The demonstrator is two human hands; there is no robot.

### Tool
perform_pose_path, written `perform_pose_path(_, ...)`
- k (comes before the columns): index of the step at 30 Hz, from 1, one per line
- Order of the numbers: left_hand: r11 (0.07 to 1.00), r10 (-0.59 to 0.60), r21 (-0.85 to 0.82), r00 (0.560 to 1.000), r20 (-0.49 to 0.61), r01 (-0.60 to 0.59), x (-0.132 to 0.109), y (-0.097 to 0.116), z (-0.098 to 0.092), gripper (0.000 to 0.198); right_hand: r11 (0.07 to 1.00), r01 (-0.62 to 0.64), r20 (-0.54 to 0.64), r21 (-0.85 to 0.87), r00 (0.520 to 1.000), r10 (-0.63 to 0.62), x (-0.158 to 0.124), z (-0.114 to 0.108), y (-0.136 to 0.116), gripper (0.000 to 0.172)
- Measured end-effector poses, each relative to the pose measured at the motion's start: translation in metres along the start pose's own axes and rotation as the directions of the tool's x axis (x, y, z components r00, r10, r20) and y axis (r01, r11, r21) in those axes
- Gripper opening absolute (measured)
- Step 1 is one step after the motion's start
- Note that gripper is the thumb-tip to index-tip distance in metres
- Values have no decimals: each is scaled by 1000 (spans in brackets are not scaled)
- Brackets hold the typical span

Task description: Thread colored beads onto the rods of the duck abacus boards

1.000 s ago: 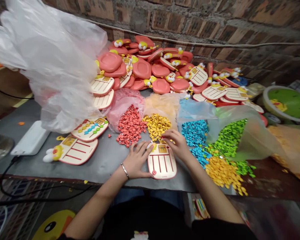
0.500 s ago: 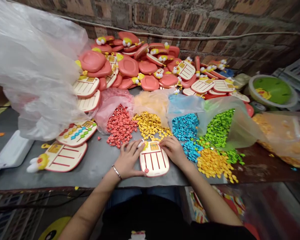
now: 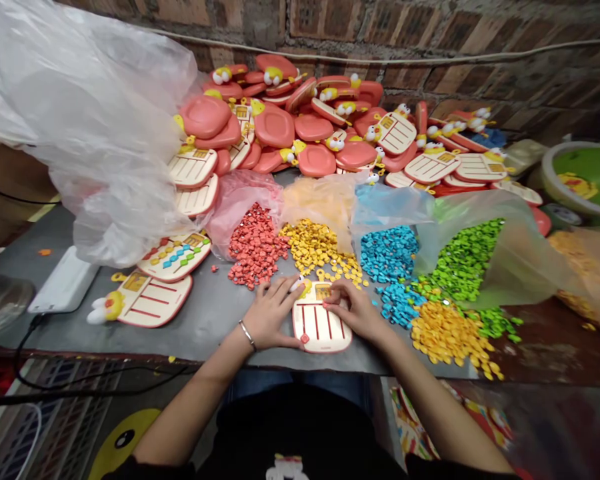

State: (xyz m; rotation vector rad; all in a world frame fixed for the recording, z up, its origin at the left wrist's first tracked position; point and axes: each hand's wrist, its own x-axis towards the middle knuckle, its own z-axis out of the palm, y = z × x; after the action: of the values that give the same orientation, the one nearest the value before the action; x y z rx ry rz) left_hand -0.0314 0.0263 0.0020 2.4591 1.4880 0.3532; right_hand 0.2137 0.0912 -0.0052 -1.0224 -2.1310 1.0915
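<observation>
A cream board with red slots (image 3: 323, 325) lies flat at the table's front edge, one red bead at the lower end of its left slot. My left hand (image 3: 274, 316) rests along the board's left side, fingers spread near the yellow and white head piece and thumb at the lower left edge. Over the board's upper right, my right hand (image 3: 357, 308) has thumb and forefinger brought together; a small reddish spot shows at the fingertips, too small to name. Behind the hands are red beads (image 3: 257, 247), yellow beads (image 3: 323, 250) and blue beads (image 3: 389, 253).
Green beads (image 3: 467, 257) and yellow-orange pieces (image 3: 443, 333) lie to the right. Stacked red-backed boards (image 3: 275, 127) line the brick wall. At left are a plastic bag (image 3: 125, 147), a filled board (image 3: 177, 257), a slotted board (image 3: 155, 300) and a white box (image 3: 65, 280).
My right hand has moved from the board's upper right edge onto its upper part, fingers more curled. My left hand stays at the board's left side. The view has shifted a little.
</observation>
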Motion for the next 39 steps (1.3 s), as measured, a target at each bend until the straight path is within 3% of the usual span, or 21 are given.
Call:
perform_pose_path(6,1000,-2,0,1000,24,2,0,1,0,116,995,36,124,94,991,-48,21,28,-26,17)
perform_pose_path(8,1000,-8,-8,999,32,8,0,1,0,117,991,48,240,121,968,-76,21,22,-33,21)
perform_pose_path(10,1000,-4,-20,999,36,4,0,1,-1,116,985,68,387,160,913,-126,22,11,-37,23)
perform_pose_path(12,999,6,-32,999,39,-5,0,0,-1,115,980,95,441,174,882,-164,33,2,-40,19)
perform_pose_path(15,999,16,-47,999,41,-14,-1,-1,1,115,986,166,289,30,943,-167,66,2,-43,10)
perform_pose_path(17,998,19,-54,999,39,-17,-2,-2,3,114,966,216,233,-143,956,-179,95,14,-46,9)
perform_pose_path(20,998,7,-68,1000,23,-5,-4,-4,6,112,886,305,372,-348,913,-169,131,39,-50,11)
perform_pose_path(24,996,-3,-87,1000,1,3,-6,-6,10,112,814,383,481,-437,864,-148,151,58,-51,13)
perform_pose_path(28,996,27,-90,1000,-10,-28,-6,-6,8,111,882,376,406,-284,881,-245,142,43,-48,19)
perform_pose_path(31,995,52,-84,999,-16,-53,-4,-4,3,112,934,351,190,-71,924,-333,116,13,-44,14)
perform_pose_path(33,995,61,-82,998,-20,-62,-3,-2,0,112,950,312,50,7,949,-312,91,-10,-39,12)
perform_pose_path(36,994,70,-81,997,-25,-72,-2,-2,-2,114,971,238,-59,-15,969,-238,51,-35,-25,14)
perform_pose_path(39,995,71,-73,997,-18,-72,-2,-2,-2,120,972,202,-51,-122,976,-210,24,-38,-7,15)
